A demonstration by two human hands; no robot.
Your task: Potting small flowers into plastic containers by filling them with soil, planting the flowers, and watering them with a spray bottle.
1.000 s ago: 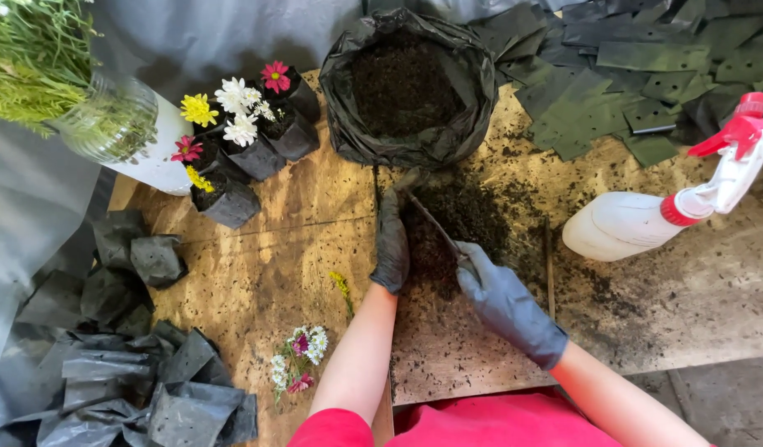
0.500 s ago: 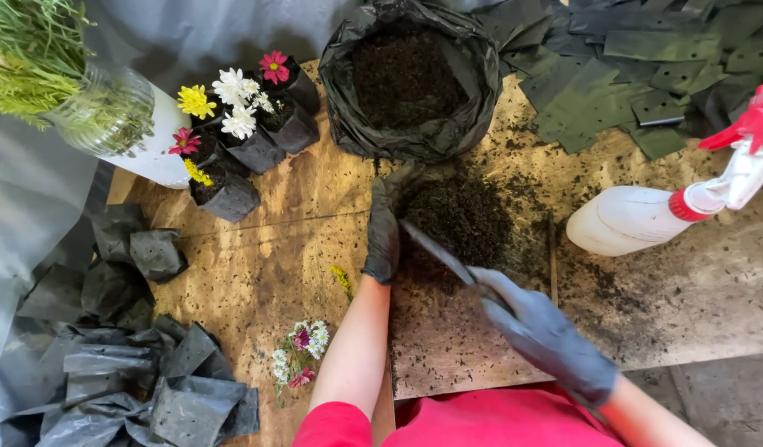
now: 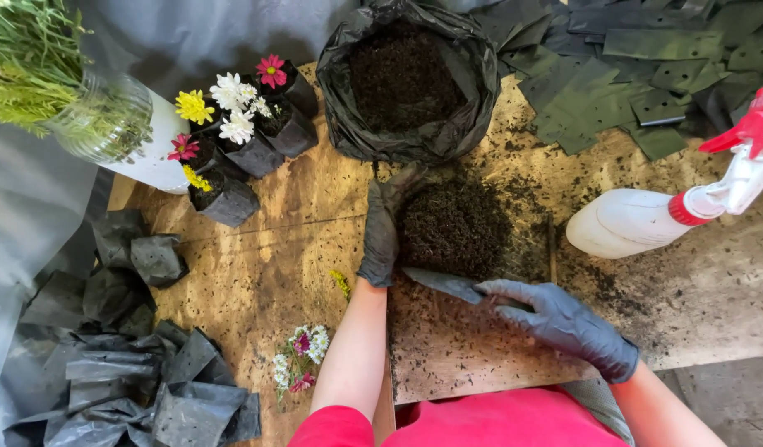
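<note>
1. Centre of the frame, we've got a loose soil pile (image 3: 456, 228) sitting on the plywood board (image 3: 274, 248), just below the big black bag of soil (image 3: 406, 83) at top centre.
2. Our left hand (image 3: 381, 232), in a dark glove, stands on edge along the left side of the pile, fingers straight and together like a wall. It isn't gripping anything, just pressed against the dirt.
3. Our right hand (image 3: 563, 319), also gloved, is wrapped around the handle end of a flat dark scraper (image 3: 443, 283), with the forefinger laid along it.
4. The key relation: the scraper's long axis runs nearly left to right across the frame, right along the bottom edge of the pile and touching it. So the soil lies straight up-frame from the blade, and the blade tip ends just short of our left wrist.
5. The two hands make a rough L-shaped corner around the pile's lower left. The left hand is the one actually in the dirt; the right is a bit below and to the right.
6. Around us: potted flowers in small black bags (image 3: 241, 141) upper left, empty black bags (image 3: 150, 389) lower left, loose cut flowers (image 3: 299, 356) bottom centre, and a white spray bottle (image 3: 646, 215) lying at right.
</note>
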